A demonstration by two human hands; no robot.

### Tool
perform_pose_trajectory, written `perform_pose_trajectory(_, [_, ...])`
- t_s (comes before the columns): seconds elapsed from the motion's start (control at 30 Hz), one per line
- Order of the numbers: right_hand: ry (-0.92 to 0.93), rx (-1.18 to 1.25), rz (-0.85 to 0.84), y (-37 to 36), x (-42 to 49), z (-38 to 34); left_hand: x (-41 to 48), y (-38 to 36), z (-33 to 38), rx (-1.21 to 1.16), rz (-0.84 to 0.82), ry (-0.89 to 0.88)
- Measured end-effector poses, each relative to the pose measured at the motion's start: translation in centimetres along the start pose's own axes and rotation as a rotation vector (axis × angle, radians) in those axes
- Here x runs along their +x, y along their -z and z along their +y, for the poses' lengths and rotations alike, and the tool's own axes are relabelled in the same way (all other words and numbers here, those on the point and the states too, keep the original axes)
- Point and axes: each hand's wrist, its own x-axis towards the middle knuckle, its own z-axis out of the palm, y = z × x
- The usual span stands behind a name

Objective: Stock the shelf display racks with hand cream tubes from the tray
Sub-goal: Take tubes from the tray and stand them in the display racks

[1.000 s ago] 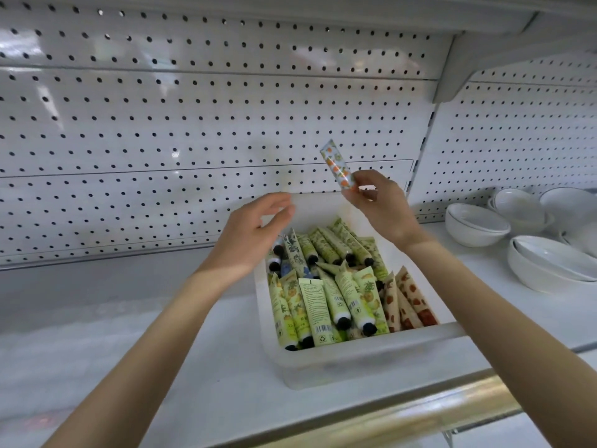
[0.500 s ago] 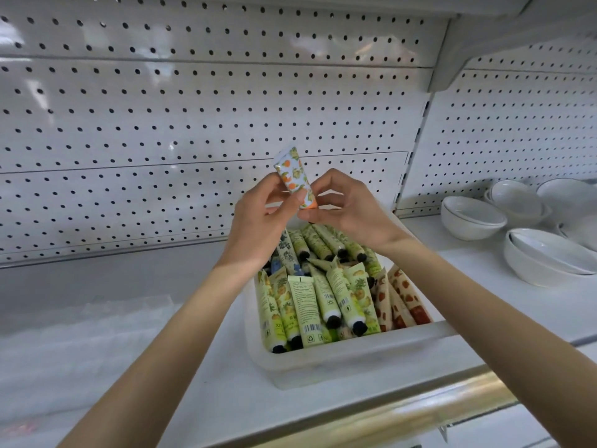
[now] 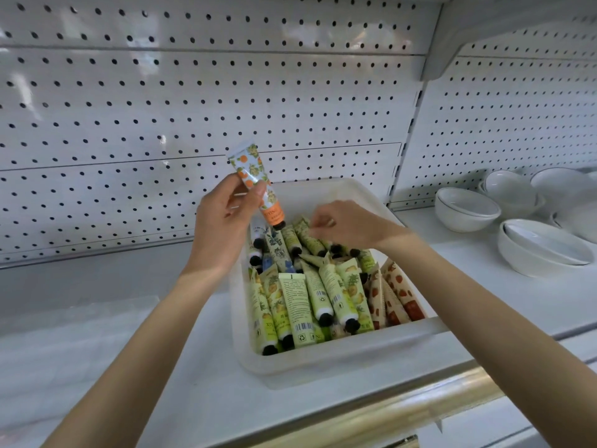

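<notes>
The left hand [image 3: 223,218] pinches an orange-printed hand cream tube [image 3: 255,179] between thumb and fingers. The tube is tilted, black cap down, just above the back-left corner of the tray [image 3: 323,360]. The right hand [image 3: 349,221] is down at the tray's far end, fingers curled over the green tubes [image 3: 310,240] there — whether it has hold of 1 cannot be told. The tray sits on the white shelf [image 3: 161,367] before the pegboard [image 3: 193,108], packed with green, blue and red-patterned tubes. White bowls [image 3: 465,208] stand to the right, well apart.

Shop aisle, white pegboard shelving [image 3: 193,101], tray [image 3: 339,354] of hand cream tubes [image 3: 300,305], stacked bowls [image 3: 468,208] (unpriced)
</notes>
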Motion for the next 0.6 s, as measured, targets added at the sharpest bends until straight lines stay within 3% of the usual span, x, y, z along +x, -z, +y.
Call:
perform_pose_trajectory(0.1, [-0.104,-0.017,-0.239,-0.1,0.1,1.3,-0.2,0.7,-0.7,0.004,0.006,0.027])
perform_pose_trajectory(0.2, [-0.170,0.072,-0.350,0.0,0.1,1.5,-0.4,1.1,-1.1,0.006,0.006,0.044])
perform_pose_trajectory(0.33, [-0.183,0.110,-0.413,0.0,0.0,1.0,-0.6,1.5,-1.1,-0.001,0.021,0.051])
perform_pose_trajectory(0.6, [-0.202,0.236,-0.385,0.6,-0.5,0.7,-0.7,2.3,-1.3,0.018,0.030,0.057])
